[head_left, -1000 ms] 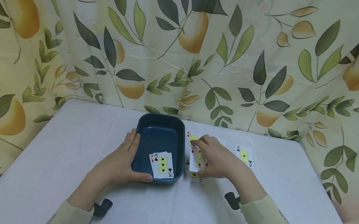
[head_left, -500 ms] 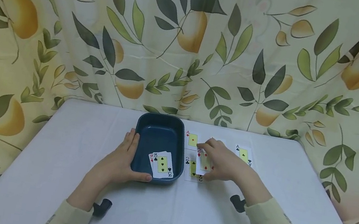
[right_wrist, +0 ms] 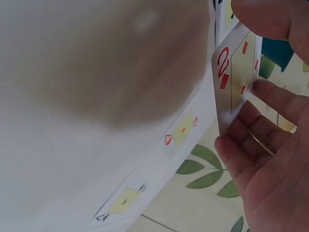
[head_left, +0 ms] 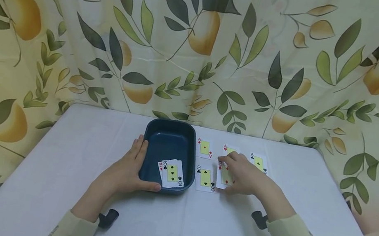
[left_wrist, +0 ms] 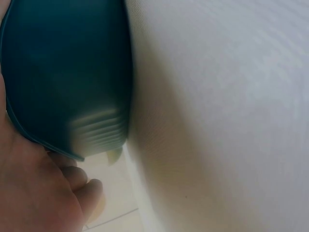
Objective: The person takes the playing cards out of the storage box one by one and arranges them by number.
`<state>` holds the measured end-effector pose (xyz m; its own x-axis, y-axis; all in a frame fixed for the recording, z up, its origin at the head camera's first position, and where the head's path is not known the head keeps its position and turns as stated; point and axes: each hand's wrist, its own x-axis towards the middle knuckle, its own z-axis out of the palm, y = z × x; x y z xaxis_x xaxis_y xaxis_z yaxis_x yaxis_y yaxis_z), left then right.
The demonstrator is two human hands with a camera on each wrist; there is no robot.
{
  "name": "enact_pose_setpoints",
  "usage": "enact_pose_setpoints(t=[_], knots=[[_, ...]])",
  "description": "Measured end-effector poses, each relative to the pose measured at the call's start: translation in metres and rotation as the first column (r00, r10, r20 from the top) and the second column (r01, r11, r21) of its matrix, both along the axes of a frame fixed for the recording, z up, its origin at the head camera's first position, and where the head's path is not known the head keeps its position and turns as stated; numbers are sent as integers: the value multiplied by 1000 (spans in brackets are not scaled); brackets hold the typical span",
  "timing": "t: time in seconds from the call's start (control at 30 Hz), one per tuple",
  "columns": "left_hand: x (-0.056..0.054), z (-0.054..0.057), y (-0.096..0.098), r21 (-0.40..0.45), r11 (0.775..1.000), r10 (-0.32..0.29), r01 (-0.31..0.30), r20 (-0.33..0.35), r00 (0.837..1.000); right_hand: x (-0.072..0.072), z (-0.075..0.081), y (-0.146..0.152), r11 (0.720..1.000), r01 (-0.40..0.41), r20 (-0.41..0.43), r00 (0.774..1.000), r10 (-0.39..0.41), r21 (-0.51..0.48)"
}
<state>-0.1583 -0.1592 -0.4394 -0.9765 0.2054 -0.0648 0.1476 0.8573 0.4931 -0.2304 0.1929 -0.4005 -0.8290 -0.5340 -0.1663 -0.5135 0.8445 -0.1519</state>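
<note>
Right hand [head_left: 244, 174] pinching a red-diamond card [head_left: 226, 177]; left hand [head_left: 124, 172] bracing the tray [head_left: 168, 143].
We're gripping narrow on the right, thumb at the card's near edge, fingertips at its far edge. Card is sitting just right of the two of clubs [head_left: 206, 178], near side of the ace of hearts [head_left: 230, 149]; we can't tell whether it's touching the tablecloth [head_left: 163, 230]. On the left, our fingers are lying straight along the tray's left wall, thumb along the near rim. Our take: we should be handling the card by edges only, level and square to its neighbour, with no hard squeezing. Card is looking thin, smooth, springy. Tray is showing glossy dark-blue walls, rounded corners; cloth is looking matte, white, lightly creased.
</note>
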Motion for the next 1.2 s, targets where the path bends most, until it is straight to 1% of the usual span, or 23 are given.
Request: enact_pose_setpoints(t=[0.2,0.37,0.63,0.73,1.0,1.2], knots=[[1,0,0,-7,1000,3,-3,4,1000,3,-4,6,1000,18,26,999,-18,8],[0,0,0,-6,1000,3,-3,1,1000,4,-6,10,999,47,42,998,-48,17],[0,1,0,-2,1000,3,-3,0,1000,3,-13,15,995,93,86,992,-95,23],[0,1,0,-1,1000,3,-3,-2,1000,1,-16,18,993,112,90,990,-113,22],[0,1,1,2,1000,5,-5,6,1000,-2,-20,23,995,91,97,991,-94,26],[-1,-1,1,5,1000,3,-3,-1,1000,-1,-21,23,994,106,105,989,-108,25]])
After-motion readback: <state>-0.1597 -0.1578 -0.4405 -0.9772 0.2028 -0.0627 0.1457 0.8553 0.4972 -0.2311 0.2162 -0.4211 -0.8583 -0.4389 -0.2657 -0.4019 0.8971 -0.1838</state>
